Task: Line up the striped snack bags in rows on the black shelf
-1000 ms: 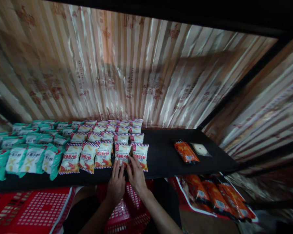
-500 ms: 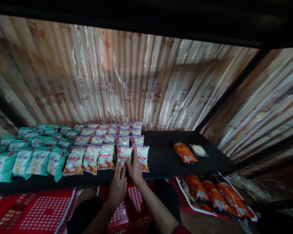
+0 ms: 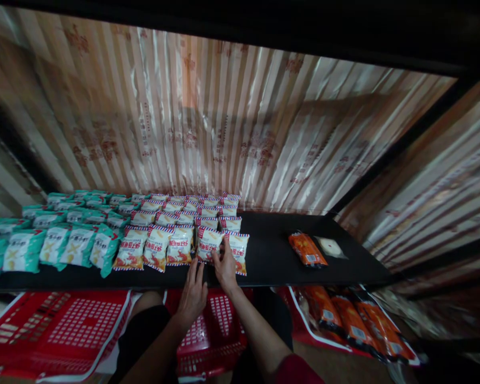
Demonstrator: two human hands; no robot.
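Observation:
Several white snack bags (image 3: pixel 179 244) with striped red-and-blue edges and red lettering stand in rows on a black shelf (image 3: pixel 264 266). My right hand (image 3: pixel 225 266) holds the right edge of one front-row snack bag (image 3: pixel 208 242), thumb on its face and fingers at its side. That bag leans slightly and overlaps the end bag (image 3: pixel 240 246) beside it. Just below the held bag, my left hand (image 3: pixel 194 290) lies with fingers stretched out at the shelf's front edge, holding nothing.
Teal snack bags (image 3: pixel 80 242) fill the shelf's left part. An orange packet (image 3: pixel 307 249) and a white packet (image 3: pixel 330 247) lie to the right. Red baskets (image 3: pixel 76 330) stand below, one holding orange packets (image 3: pixel 356 320). A striped sheet (image 3: pixel 208 122) hangs behind.
The view has shifted a little. The held bag has risen slightly and leans more, with my right hand higher on its edge. My left fingertips have come away from its lower front.

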